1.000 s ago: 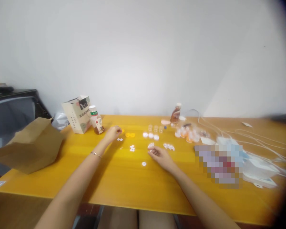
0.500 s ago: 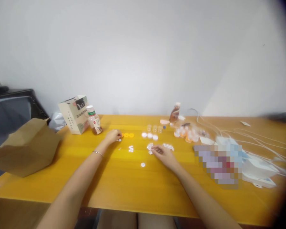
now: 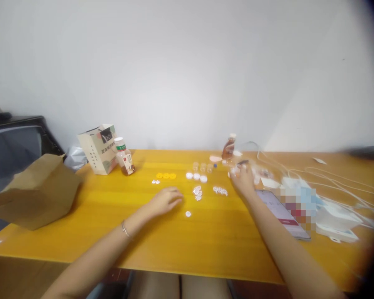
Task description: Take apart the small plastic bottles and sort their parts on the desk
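Note:
My left hand (image 3: 166,201) hovers over the table with its fingers loosely stretched and nothing visible in them. Beyond it are two small white pieces (image 3: 156,182) and a row of three yellow discs (image 3: 166,176). My right hand (image 3: 243,179) reaches into the pile of clear and orange plastic parts (image 3: 255,176); its fingertips are blurred against the pile. Between the hands are three white round caps (image 3: 196,176), three small clear cups (image 3: 202,167), a cluster of white rings (image 3: 198,192) and another ring group (image 3: 220,190). One white disc (image 3: 188,214) lies nearer to me.
A brown paper bag (image 3: 46,191), a printed paper bag (image 3: 98,151) and a white-capped bottle (image 3: 124,158) stand left. A brown drink bottle (image 3: 228,147) is at the back. Right are a phone (image 3: 279,211), a white box (image 3: 339,220) and cables (image 3: 324,176).
My left hand has moved right and nearer, away from the yellow discs, now covering the spot of a small white cluster. My right hand has left the white rings for the plastic pile, uncovering part of the phone.

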A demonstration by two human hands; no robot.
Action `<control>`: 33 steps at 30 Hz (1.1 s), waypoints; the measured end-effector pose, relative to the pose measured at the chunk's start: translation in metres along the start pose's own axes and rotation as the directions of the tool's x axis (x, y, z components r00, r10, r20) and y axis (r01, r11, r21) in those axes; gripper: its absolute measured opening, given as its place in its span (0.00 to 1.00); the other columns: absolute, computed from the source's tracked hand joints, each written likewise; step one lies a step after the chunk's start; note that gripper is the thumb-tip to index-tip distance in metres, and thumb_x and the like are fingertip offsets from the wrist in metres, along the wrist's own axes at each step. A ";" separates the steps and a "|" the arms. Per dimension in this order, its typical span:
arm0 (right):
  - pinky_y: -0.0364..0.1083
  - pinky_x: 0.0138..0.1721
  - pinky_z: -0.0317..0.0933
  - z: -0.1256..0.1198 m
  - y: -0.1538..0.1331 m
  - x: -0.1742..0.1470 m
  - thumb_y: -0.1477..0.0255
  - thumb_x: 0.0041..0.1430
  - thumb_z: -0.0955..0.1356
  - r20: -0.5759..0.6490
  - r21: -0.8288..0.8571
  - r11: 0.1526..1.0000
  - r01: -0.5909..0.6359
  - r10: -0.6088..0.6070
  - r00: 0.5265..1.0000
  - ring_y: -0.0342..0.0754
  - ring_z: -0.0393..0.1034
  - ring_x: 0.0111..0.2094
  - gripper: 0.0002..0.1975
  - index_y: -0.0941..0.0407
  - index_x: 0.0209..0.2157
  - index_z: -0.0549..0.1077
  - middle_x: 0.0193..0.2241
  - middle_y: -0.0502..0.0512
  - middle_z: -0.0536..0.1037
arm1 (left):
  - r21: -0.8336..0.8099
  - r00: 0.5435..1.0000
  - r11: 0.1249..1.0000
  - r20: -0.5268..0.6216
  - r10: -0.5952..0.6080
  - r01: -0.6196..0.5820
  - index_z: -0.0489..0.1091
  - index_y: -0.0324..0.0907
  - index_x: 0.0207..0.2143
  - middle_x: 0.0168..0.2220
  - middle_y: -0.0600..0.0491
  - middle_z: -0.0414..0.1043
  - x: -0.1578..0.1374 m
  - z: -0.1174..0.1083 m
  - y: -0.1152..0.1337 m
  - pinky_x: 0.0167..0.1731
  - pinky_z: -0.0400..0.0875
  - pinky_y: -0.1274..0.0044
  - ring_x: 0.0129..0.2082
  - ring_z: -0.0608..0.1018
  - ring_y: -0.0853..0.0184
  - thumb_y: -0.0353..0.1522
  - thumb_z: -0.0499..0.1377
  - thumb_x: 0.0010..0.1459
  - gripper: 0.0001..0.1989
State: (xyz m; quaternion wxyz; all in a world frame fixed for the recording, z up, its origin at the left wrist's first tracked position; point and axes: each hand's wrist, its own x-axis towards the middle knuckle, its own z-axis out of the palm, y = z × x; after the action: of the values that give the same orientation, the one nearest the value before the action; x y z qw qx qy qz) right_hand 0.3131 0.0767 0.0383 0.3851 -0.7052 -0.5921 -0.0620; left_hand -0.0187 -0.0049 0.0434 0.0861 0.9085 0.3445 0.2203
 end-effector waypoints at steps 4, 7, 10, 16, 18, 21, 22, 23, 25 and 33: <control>0.56 0.46 0.50 0.010 0.003 0.007 0.65 0.51 0.63 -0.009 -0.261 0.965 -0.011 0.008 1.000 0.62 0.54 0.49 0.24 0.60 0.49 0.63 0.50 0.68 0.62 | 0.089 0.994 0.993 0.086 0.073 -0.081 0.69 0.43 0.40 0.36 0.50 0.68 -0.002 0.015 0.030 0.39 0.64 0.77 0.36 0.71 0.66 0.34 0.48 0.61 0.11; 0.57 0.44 0.50 0.017 0.007 0.005 0.66 0.53 0.62 -0.024 -0.392 0.919 0.039 -0.053 0.998 0.61 0.54 0.48 0.20 0.59 0.47 0.66 0.49 0.68 0.63 | 0.127 0.992 0.987 0.094 0.089 -0.100 0.69 0.42 0.40 0.35 0.50 0.68 -0.002 0.024 0.034 0.37 0.64 0.76 0.35 0.71 0.66 0.34 0.48 0.61 0.11; 0.57 0.42 0.50 0.022 0.013 0.005 0.67 0.54 0.62 -0.020 -0.451 0.889 0.078 -0.098 0.995 0.62 0.54 0.48 0.18 0.60 0.44 0.68 0.49 0.69 0.63 | 0.126 0.990 0.986 0.097 0.101 -0.113 0.69 0.42 0.38 0.34 0.49 0.68 -0.003 0.030 0.030 0.36 0.64 0.77 0.35 0.71 0.66 0.32 0.47 0.61 0.11; 0.57 0.41 0.50 0.019 0.010 0.004 0.67 0.55 0.61 -0.010 -0.436 0.896 0.083 -0.097 0.995 0.62 0.55 0.47 0.16 0.61 0.42 0.68 0.46 0.69 0.66 | 0.072 0.991 0.991 0.071 0.112 -0.117 0.70 0.42 0.35 0.32 0.50 0.69 -0.006 0.035 0.030 0.35 0.64 0.77 0.33 0.71 0.67 0.30 0.48 0.61 0.11; 0.56 0.41 0.51 0.013 0.004 0.004 0.68 0.54 0.60 -0.016 -0.368 0.927 0.077 -0.089 0.996 0.61 0.57 0.46 0.15 0.61 0.41 0.67 0.44 0.68 0.67 | 0.051 0.994 0.993 0.028 0.103 -0.105 0.70 0.42 0.35 0.33 0.50 0.70 -0.006 0.029 0.026 0.36 0.64 0.77 0.34 0.71 0.67 0.30 0.48 0.61 0.11; 0.53 0.39 0.54 -0.001 -0.009 -0.001 0.66 0.53 0.61 0.015 -0.099 0.992 0.082 -0.081 0.997 0.56 0.62 0.40 0.13 0.59 0.37 0.67 0.37 0.63 0.71 | 0.022 0.995 1.000 -0.098 -0.006 0.008 0.70 0.41 0.35 0.33 0.50 0.71 -0.004 0.011 0.005 0.38 0.64 0.78 0.35 0.72 0.67 0.30 0.49 0.60 0.10; 0.51 0.37 0.56 -0.006 -0.015 -0.005 0.65 0.52 0.62 0.040 0.027 0.995 0.091 -0.092 0.995 0.54 0.64 0.37 0.13 0.59 0.37 0.67 0.35 0.61 0.72 | 0.015 0.987 0.997 -0.141 -0.075 0.078 0.70 0.41 0.36 0.34 0.50 0.71 -0.003 0.004 -0.006 0.38 0.64 0.78 0.36 0.72 0.68 0.30 0.49 0.60 0.10; 0.49 0.36 0.57 -0.011 -0.022 -0.012 0.64 0.51 0.63 0.070 0.156 0.982 0.104 -0.116 0.991 0.52 0.65 0.35 0.14 0.59 0.36 0.67 0.33 0.59 0.72 | 0.021 0.973 0.989 -0.183 -0.143 0.150 0.70 0.41 0.36 0.35 0.50 0.71 -0.002 -0.002 -0.017 0.38 0.64 0.78 0.36 0.72 0.68 0.30 0.50 0.60 0.09; 0.46 0.35 0.58 -0.020 -0.039 -0.031 0.63 0.49 0.64 0.154 0.363 0.922 0.134 -0.201 0.967 0.49 0.66 0.33 0.15 0.58 0.36 0.67 0.31 0.56 0.73 | 0.064 0.943 0.955 -0.190 -0.274 0.290 0.70 0.41 0.37 0.36 0.51 0.72 0.001 -0.013 -0.039 0.39 0.63 0.78 0.37 0.73 0.67 0.30 0.51 0.59 0.09; 0.44 0.37 0.60 -0.033 -0.104 -0.120 0.69 0.50 0.65 0.469 0.659 0.743 0.121 -0.531 0.706 0.46 0.67 0.33 0.07 0.55 0.33 0.67 0.30 0.51 0.73 | 0.238 0.883 0.850 -0.112 -0.456 0.470 0.70 0.43 0.41 0.40 0.48 0.73 0.015 -0.020 -0.074 0.42 0.56 0.73 0.43 0.71 0.60 0.28 0.52 0.55 0.12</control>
State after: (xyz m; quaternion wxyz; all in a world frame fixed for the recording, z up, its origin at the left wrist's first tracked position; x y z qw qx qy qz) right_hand 0.1983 -0.0379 0.0448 0.3418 -0.4067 -0.7955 0.2913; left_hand -0.0610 0.0607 0.0436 0.0087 0.7962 0.5808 0.1692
